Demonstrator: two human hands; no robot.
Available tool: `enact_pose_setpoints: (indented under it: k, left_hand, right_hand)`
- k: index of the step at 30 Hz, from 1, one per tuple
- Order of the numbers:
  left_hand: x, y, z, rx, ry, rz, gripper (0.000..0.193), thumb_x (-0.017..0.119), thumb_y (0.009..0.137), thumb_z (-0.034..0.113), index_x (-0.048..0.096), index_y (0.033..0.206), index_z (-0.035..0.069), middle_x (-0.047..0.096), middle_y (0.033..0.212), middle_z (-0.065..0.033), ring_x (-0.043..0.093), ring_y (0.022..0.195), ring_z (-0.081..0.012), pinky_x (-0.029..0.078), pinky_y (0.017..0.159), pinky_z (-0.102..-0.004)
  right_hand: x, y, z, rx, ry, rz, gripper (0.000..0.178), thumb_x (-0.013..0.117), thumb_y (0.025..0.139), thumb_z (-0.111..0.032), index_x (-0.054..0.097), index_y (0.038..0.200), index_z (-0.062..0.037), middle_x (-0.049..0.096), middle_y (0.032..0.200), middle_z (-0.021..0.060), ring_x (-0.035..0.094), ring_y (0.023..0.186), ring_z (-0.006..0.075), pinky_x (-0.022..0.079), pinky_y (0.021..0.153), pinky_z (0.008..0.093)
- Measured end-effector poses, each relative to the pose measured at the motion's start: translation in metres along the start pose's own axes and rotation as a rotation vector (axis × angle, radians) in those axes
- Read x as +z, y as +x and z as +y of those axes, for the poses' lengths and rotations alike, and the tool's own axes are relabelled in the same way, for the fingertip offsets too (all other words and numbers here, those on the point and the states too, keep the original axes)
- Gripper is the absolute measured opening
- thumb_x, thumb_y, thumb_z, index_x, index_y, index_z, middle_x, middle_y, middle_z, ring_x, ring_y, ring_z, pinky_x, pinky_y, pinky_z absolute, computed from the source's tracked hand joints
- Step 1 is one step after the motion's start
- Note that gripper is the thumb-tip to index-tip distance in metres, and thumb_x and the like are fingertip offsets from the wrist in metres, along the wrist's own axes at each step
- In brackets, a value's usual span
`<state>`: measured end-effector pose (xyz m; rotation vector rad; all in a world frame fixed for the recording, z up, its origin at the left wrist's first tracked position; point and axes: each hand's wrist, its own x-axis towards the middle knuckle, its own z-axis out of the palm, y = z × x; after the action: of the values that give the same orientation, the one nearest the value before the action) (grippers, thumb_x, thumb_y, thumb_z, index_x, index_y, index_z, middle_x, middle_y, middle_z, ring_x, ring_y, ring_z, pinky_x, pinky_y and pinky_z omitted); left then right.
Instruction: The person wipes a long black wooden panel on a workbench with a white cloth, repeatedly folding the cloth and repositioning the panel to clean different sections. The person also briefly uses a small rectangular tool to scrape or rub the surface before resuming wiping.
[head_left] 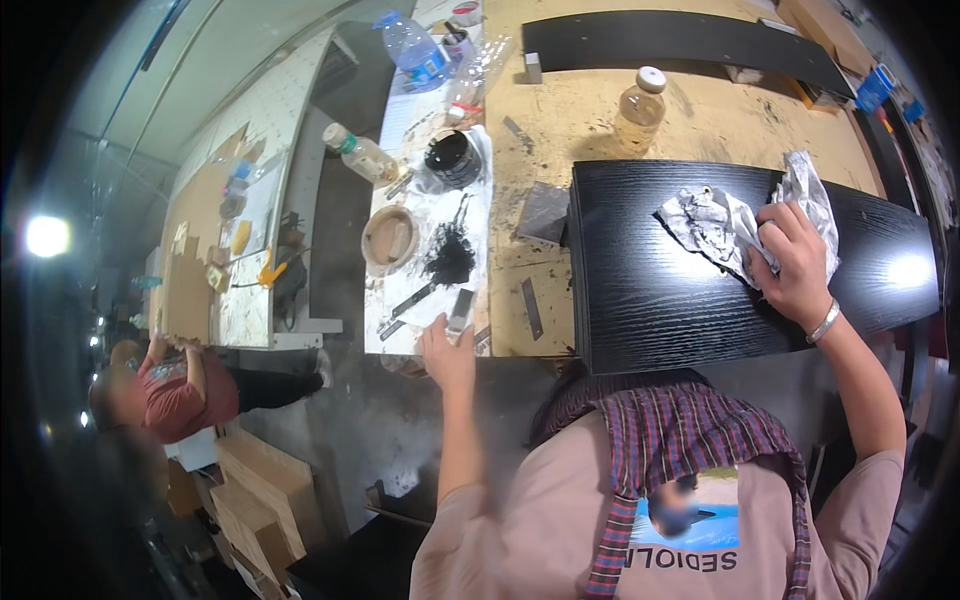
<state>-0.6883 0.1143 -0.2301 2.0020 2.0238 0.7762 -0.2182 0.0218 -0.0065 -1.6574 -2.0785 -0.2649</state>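
In my right hand [792, 255] is a crumpled grey-white cloth or paper wad [722, 220], its fingers closed round it. The wad lies spread on a glossy black wood-grain panel [640, 300], and part of it sticks up past my knuckles. At the front edge of the left table my left hand [447, 350] has its fingers on either side of a small grey rectangular block [461, 308], pinching its near end. Black powder [452, 252] is heaped beyond it, beside thin dark strips [410, 300]. A round tan dish [390, 240] and a tub of black paint [453, 158] stand farther back.
A bottle of yellowish liquid [640, 108] stands behind the panel, and a long black board [680, 45] lies at the back. A tipped bottle [358, 155] and a big clear jug [410, 50] are at the left. Another person [185, 395] works at the far-left bench.
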Motion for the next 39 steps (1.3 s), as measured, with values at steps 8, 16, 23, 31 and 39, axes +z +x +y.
enact_pose_setpoints:
  k: [8, 16, 23, 31, 39]
  left_hand:
    - [0.005, -0.004, 0.001, 0.019, 0.02, 0.05, 0.038, 0.079, 0.081, 0.017, 0.07, 0.115, 0.004, 0.066, 0.105, -0.0131, 0.058, 0.106, -0.0359, 0.048, 0.094, -0.0476]
    - [-0.011, 0.007, 0.031, -0.379, -1.01, 0.085, 0.031, 0.063, 0.094, -0.004, 0.057, 0.124, -0.004, 0.064, 0.109, -0.0137, 0.069, 0.09, -0.0219, 0.06, 0.08, -0.0367]
    - [-0.076, 0.039, 0.142, -0.317, -1.717, -0.308, 0.033, 0.061, 0.094, -0.008, 0.05, 0.124, -0.003, 0.062, 0.115, -0.0164, 0.067, 0.104, -0.029, 0.057, 0.1, -0.0448]
    - [-0.112, 0.024, 0.179, 0.323, -1.074, -0.46, 0.049, 0.078, 0.088, 0.005, 0.058, 0.132, -0.004, 0.053, 0.114, -0.0096, 0.055, 0.107, -0.0197, 0.046, 0.099, -0.0316]
    - [-0.082, 0.057, 0.21, 0.578, -0.608, -0.332, 0.038, 0.073, 0.074, -0.006, 0.067, 0.111, 0.002, 0.065, 0.107, -0.0141, 0.065, 0.1, -0.0311, 0.053, 0.086, -0.038]
  right_hand:
    - [-0.001, -0.003, 0.001, 0.006, 0.012, 0.008, 0.02, 0.073, 0.072, -0.004, 0.055, 0.081, -0.0021, 0.06, 0.096, 0.0125, 0.057, 0.086, 0.0338, 0.048, 0.074, 0.0428]
    - [-0.006, -0.005, 0.005, 0.104, 0.191, 0.121, 0.024, 0.066, 0.073, 0.001, 0.065, 0.097, 0.0002, 0.063, 0.096, 0.0139, 0.061, 0.085, 0.0333, 0.05, 0.075, 0.0388]
    - [-0.023, 0.023, 0.015, 0.688, 1.349, 0.336, 0.024, 0.054, 0.098, -0.009, 0.068, 0.111, 0.0051, 0.069, 0.096, 0.0081, 0.069, 0.083, 0.014, 0.055, 0.076, 0.0275]
    - [0.008, 0.022, -0.014, 0.114, -0.177, 0.039, 0.033, 0.079, 0.075, -0.031, 0.064, 0.088, -0.0054, 0.057, 0.097, 0.0108, 0.056, 0.093, 0.0308, 0.049, 0.075, 0.0426]
    - [0.01, 0.021, -0.012, 0.14, -0.17, 0.057, 0.028, 0.077, 0.076, -0.028, 0.063, 0.086, -0.0054, 0.059, 0.098, 0.0106, 0.057, 0.092, 0.03, 0.049, 0.074, 0.0417]
